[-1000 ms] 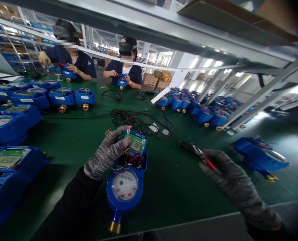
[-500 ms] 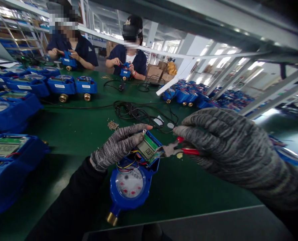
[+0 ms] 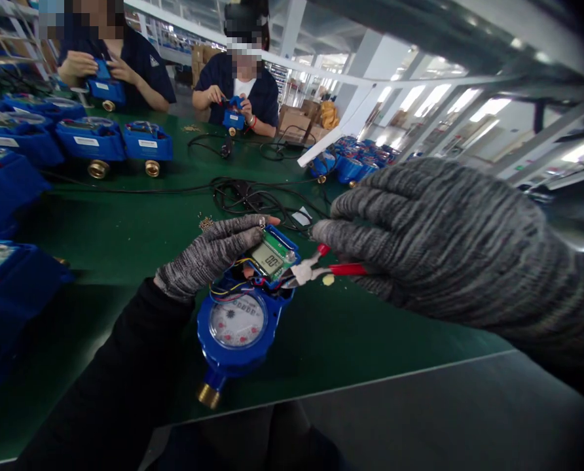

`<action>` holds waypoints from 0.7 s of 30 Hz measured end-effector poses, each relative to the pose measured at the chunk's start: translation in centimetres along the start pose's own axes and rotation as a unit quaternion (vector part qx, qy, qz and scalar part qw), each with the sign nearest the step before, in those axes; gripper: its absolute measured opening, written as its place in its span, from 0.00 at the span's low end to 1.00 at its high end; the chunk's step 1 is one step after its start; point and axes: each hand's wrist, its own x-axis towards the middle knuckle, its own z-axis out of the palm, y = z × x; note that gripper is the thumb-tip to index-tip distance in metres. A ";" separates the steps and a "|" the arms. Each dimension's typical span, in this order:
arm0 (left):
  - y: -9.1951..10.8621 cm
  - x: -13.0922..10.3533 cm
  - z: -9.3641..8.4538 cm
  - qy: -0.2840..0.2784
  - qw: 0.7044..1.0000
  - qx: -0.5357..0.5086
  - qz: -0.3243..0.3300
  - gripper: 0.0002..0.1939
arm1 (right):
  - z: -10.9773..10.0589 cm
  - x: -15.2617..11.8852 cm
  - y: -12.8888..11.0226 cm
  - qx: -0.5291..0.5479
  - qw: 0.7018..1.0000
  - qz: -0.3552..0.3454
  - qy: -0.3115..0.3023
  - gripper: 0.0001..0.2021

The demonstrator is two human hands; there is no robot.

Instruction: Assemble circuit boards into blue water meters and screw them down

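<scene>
A blue water meter [image 3: 237, 350] with a round dial and a brass end lies on the green table in front of me. My left hand [image 3: 218, 245], in a grey knitted glove, grips the meter's display housing at its upper left edge. The housing stands uncovered, with an LCD circuit board [image 3: 271, 257] in it and thin coloured wires beside the dial. In my gloved right hand [image 3: 400, 229] are red-handled cutting pliers [image 3: 304, 270]. Their jaws are at the lower right edge of the housing, by the board. Whether they pinch anything I cannot make out.
More blue meters [image 3: 90, 137] stand along the left. Behind the work lie a coiled black cable [image 3: 243, 194], a pile of small screws [image 3: 205, 223] and a white scrap [image 3: 302, 216]. Two co-workers [image 3: 240, 85] handle meters across the table [image 3: 139, 222]. A metal bar slants overhead.
The whole view has shifted, so most things sit higher and further left. The plier jaws have moved along the housing edge toward its lower corner. Both hands keep their hold.
</scene>
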 end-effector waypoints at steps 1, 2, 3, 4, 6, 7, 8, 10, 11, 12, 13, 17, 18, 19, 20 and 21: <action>0.0 0.0 0.0 0.003 1.000 -0.003 -0.003 0.18 | -0.1 0.4 0.0 -0.007 1.000 0.000 -0.008 0.27; 0.0 0.0 -0.1 0.004 1.000 -0.005 -0.006 0.19 | -0.3 0.7 0.0 -0.012 1.000 -0.003 -0.015 0.28; 0.0 0.1 -0.2 0.003 1.000 -0.005 -0.009 0.19 | -0.4 1.0 0.1 -0.017 1.000 -0.003 -0.021 0.29; -0.1 0.1 -0.3 0.002 1.000 -0.005 -0.010 0.20 | -0.5 1.1 0.1 -0.021 0.999 0.002 -0.031 0.31; -0.1 0.2 -0.5 -0.001 1.000 -0.003 -0.009 0.19 | -0.7 1.4 0.3 -0.017 0.998 0.020 -0.056 0.36; -0.1 0.2 -0.5 -0.001 1.000 0.000 -0.011 0.19 | -0.7 1.4 0.4 -0.008 0.998 0.028 -0.063 0.37; -0.2 0.3 -0.6 0.000 1.000 0.001 -0.012 0.19 | -0.7 1.5 0.5 0.003 0.997 0.030 -0.067 0.37; -0.1 0.3 -0.6 -0.001 1.000 0.003 -0.012 0.19 | -0.7 1.5 0.7 0.014 0.998 0.008 -0.057 0.34; -0.1 0.3 -0.5 -0.002 1.000 0.004 -0.010 0.19 | -0.7 1.4 0.8 0.010 0.999 -0.005 -0.052 0.32; -0.1 0.4 -0.5 -0.002 1.000 0.004 -0.006 0.19 | -0.6 1.4 0.8 0.002 0.999 -0.016 -0.052 0.31; -0.1 0.4 -0.4 -0.003 1.000 0.004 -0.001 0.18 | -0.6 1.4 0.8 -0.009 0.998 -0.023 -0.057 0.31; -0.2 0.4 -0.5 -0.007 1.000 0.010 0.008 0.18 | -0.6 1.7 0.8 -0.042 0.995 -0.028 -0.089 0.31; -0.3 0.5 -0.6 -0.013 1.000 0.014 0.008 0.18 | -0.7 1.8 0.8 -0.050 0.993 -0.028 -0.102 0.30; -0.4 0.5 -0.7 -0.019 1.000 0.017 0.007 0.19 | -0.8 2.0 0.8 -0.060 0.990 -0.020 -0.125 0.28; -0.5 0.5 -0.8 -0.024 1.000 0.019 0.006 0.20 | -0.9 2.3 0.7 -0.072 0.985 -0.007 -0.157 0.25; -0.6 0.6 -1.0 -0.027 0.999 0.020 0.005 0.21 | -1.1 2.5 0.7 -0.083 0.977 0.012 -0.195 0.23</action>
